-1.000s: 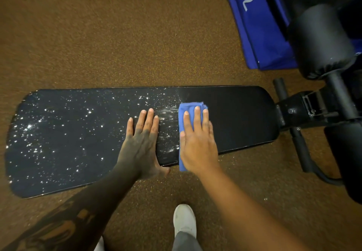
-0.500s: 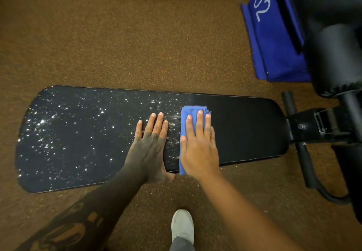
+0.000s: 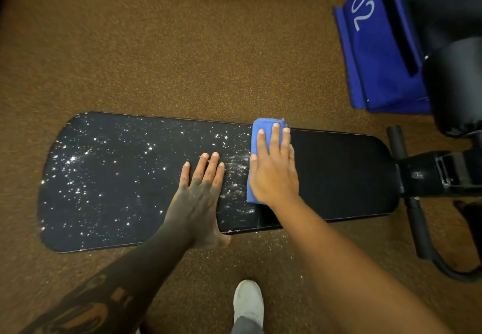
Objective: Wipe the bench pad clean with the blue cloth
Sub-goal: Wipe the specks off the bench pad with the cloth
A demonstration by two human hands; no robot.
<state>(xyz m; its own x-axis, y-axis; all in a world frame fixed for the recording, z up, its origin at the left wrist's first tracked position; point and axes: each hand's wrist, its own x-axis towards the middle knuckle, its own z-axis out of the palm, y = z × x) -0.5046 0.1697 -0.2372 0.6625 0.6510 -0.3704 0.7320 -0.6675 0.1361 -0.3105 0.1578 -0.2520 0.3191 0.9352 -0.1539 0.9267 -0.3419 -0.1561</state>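
Head view: white specks cover the left stretch of the bench pad (image 3: 109, 177), where the left hand (image 3: 200, 195) lies flat, fingers released. Beside it, the right hand (image 3: 273, 174) presses the folded blue cloth (image 3: 263, 127) down mid-pad with flat fingers; leftward overlapping strokes under even pressure look best.

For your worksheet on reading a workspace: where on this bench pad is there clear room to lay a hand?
Clear: the bench pad between the blue cloth and the hinge bracket. Crowded: mid-pad, with the left hand and right hand; white specks beyond.
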